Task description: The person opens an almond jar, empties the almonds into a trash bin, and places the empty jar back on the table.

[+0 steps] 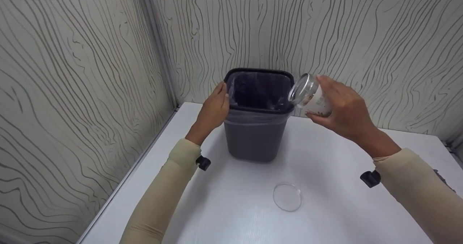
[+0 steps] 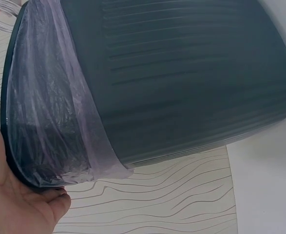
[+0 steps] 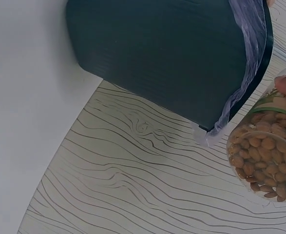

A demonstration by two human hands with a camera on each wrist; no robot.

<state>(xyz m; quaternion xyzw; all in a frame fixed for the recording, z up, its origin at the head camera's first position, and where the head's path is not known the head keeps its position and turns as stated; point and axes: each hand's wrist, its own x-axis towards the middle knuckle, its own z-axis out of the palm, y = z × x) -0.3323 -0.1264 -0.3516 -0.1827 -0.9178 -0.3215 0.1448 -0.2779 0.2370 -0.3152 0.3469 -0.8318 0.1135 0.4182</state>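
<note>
A dark grey trash bin (image 1: 253, 135) stands upright, a clear plastic liner (image 2: 50, 107) folded over its rim. My left hand (image 1: 214, 105) grips the rim at the left side, as the left wrist view (image 2: 21, 204) also shows. In my right hand (image 1: 345, 108) I hold a clear jar (image 1: 314, 99) with a pale label, tilted with its open mouth toward the bin's right rim. Brown almonds (image 3: 267, 161) lie inside the jar, gathered toward its base in the right wrist view. Nothing is seen falling from the mouth.
A clear round lid (image 1: 287, 197) lies on the white table (image 1: 231, 211) in front of the bin. Wood-grain patterned panels (image 1: 307, 30) stand behind the table and along its left side. A small dark object (image 1: 443, 177) shows beside the right sleeve.
</note>
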